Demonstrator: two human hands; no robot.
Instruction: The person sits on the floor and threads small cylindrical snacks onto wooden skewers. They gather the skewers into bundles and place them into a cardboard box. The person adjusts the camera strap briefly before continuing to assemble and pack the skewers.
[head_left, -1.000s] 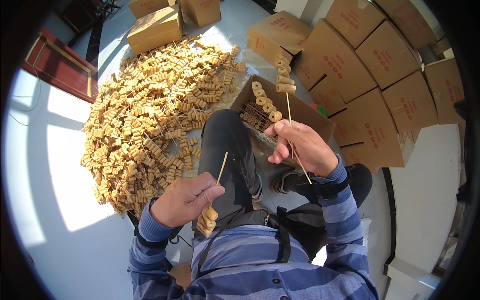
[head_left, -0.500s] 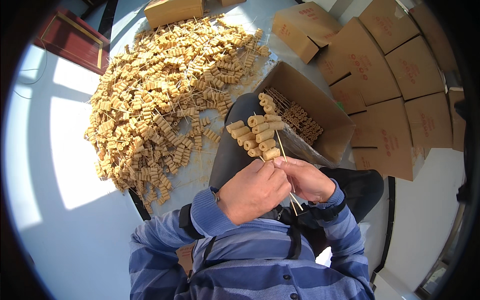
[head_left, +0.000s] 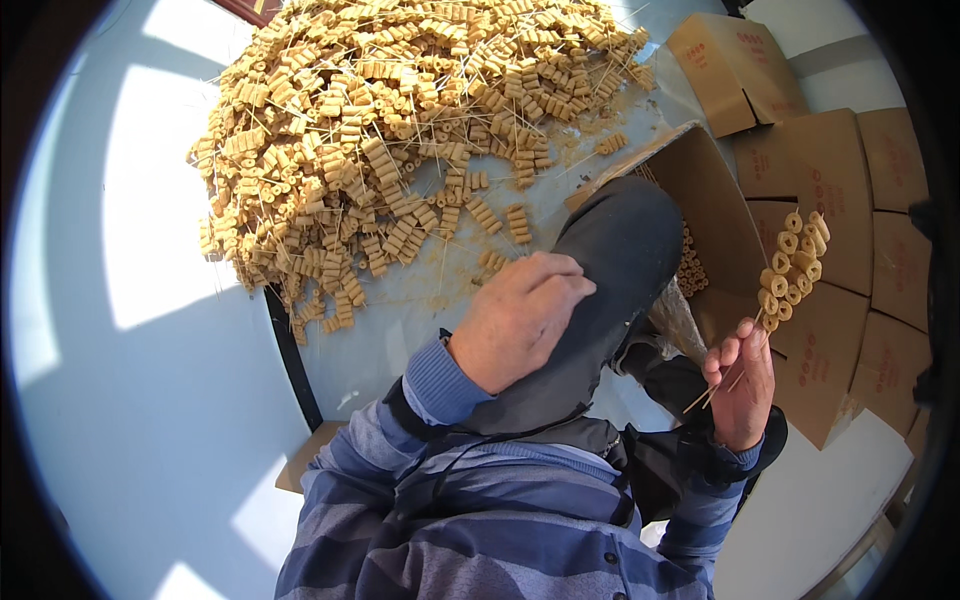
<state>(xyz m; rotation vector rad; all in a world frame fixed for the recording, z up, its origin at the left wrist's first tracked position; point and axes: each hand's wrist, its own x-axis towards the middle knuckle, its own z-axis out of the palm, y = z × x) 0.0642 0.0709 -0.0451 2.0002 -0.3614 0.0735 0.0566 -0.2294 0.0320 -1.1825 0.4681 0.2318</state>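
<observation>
My right hand [head_left: 742,388] is held out to the right, closed on skewers [head_left: 790,268] threaded with tan, hollow, ring-shaped food pieces. The pieces stand above my fingers, and bare stick ends poke out below. My left hand [head_left: 525,318] hovers by my bent knee with its fingers curled inward; no stick shows in it. Beyond it spreads a large heap of similar skewers [head_left: 400,120] on a pale sheet, a few lying loose at its near edge. Right of the knee stands an open cardboard box [head_left: 715,185]; packed skewers [head_left: 690,262] show inside, partly hidden by my leg.
Closed cardboard cartons [head_left: 825,180] are stacked along the right side, close to the held skewers. Another carton [head_left: 738,70] stands farther back. My dark-trousered knee [head_left: 630,235] lies between the heap and the box. Part of a carton [head_left: 308,458] shows beside my left elbow.
My hands were together on the skewers and have parted. The right hand carried the skewers to the right; the left let go and curled near the knee. The view has shifted.
</observation>
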